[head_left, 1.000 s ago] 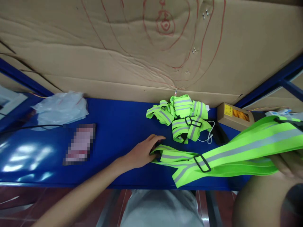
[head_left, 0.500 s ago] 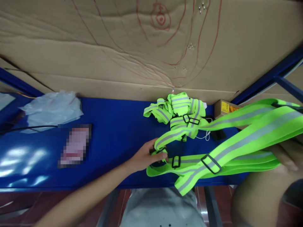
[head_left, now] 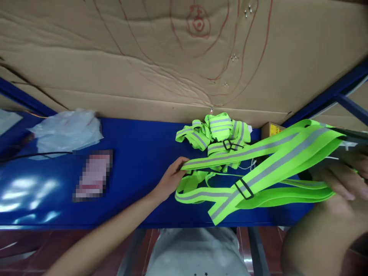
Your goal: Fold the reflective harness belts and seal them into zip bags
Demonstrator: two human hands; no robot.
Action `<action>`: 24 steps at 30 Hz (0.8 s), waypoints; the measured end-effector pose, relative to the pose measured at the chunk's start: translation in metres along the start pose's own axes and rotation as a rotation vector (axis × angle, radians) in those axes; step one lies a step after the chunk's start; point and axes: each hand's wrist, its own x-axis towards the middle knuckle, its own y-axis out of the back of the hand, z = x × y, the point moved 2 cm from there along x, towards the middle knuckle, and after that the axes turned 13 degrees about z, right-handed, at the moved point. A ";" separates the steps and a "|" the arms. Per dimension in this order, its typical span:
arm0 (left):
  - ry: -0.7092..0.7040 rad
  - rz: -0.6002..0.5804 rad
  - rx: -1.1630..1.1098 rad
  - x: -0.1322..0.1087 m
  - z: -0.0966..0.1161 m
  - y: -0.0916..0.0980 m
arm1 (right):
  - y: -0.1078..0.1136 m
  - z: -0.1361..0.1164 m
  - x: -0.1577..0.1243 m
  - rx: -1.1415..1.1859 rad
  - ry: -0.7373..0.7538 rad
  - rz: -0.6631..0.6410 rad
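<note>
A neon-green reflective strap harness [head_left: 276,163] with grey stripes stretches between my two hands above the blue table. My left hand [head_left: 169,180] pinches one strap at its left end, with a loop of webbing hanging below the fingers. At the right edge, my right hand [head_left: 345,178] has its fingers bent around the harness's other end; part of it is cut off by the frame. A black slider buckle [head_left: 244,189] sits on the front strap. Behind lies a pile of bundled green reflective straps [head_left: 220,130], partly covered by the harness.
Clear plastic bags [head_left: 69,132] lie at the back left of the blue table [head_left: 135,153]. A blurred-out flat item [head_left: 94,174] is nearer. A small cardboard box [head_left: 268,129] stands at the back right, by a cardboard wall [head_left: 143,69] with red lines.
My left hand has shifted slightly left and up, and the upper strap is now pulled straighter. The loop near it hangs more open. The right-hand end of the harness has moved a little left.
</note>
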 end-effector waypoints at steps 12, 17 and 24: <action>-0.421 -0.417 0.280 -0.020 0.060 0.004 | -0.088 -0.009 -0.026 0.084 -0.064 -0.700; -0.430 -0.494 -0.274 -0.003 0.119 -0.027 | -0.117 0.004 -0.030 0.134 -0.090 -1.074; -0.245 -0.732 -0.492 0.012 0.131 -0.056 | -0.122 0.031 -0.024 0.008 -0.118 -0.953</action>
